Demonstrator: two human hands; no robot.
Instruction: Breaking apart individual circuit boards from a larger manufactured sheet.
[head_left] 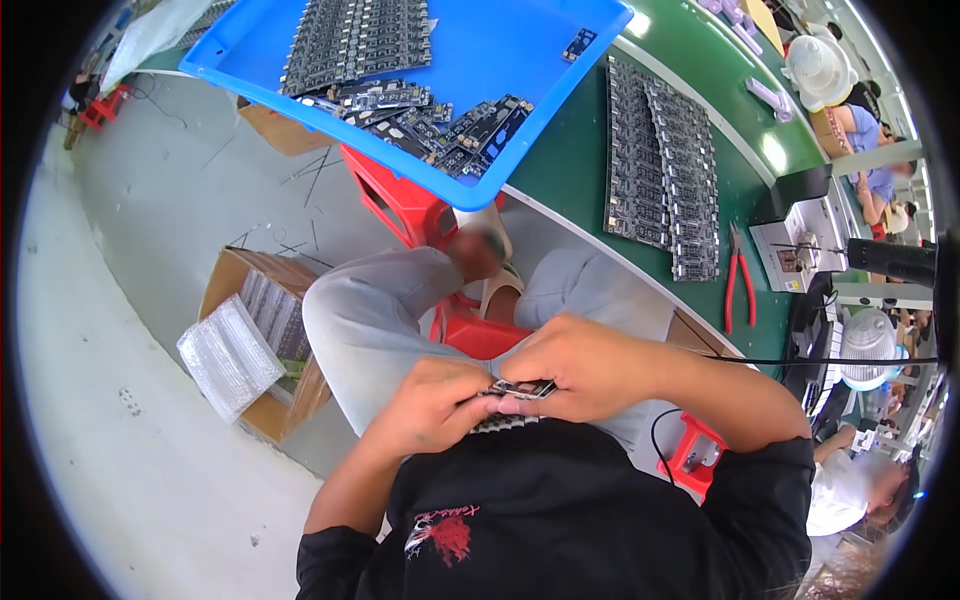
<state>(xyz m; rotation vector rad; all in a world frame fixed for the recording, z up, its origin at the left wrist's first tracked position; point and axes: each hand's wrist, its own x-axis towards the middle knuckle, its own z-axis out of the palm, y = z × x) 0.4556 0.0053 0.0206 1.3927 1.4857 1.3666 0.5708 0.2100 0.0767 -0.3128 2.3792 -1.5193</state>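
Observation:
Over my lap, both hands are closed on a dark circuit board [525, 389]. My left hand [440, 403] pinches its left end, and my right hand [575, 370] grips it from the right with the thumb below. More of a panel with a row of board edges [503, 424] shows just beneath my fingers, partly hidden by them and by my shirt. Whether the two pieces are joined cannot be made out. Ahead, a blue tray [520, 60] holds stacked board panels [355, 45] and a loose heap of single boards [430, 125].
Two overlapping board panels [660, 165] lie on the green bench [570, 205], near red-handled pliers [739, 290]. A white device [800, 250] stands beyond them. On the floor at left is a cardboard box [262, 425] with bubble wrap [232, 357]. Red stools [385, 195] stand below the bench. Other people sit far right.

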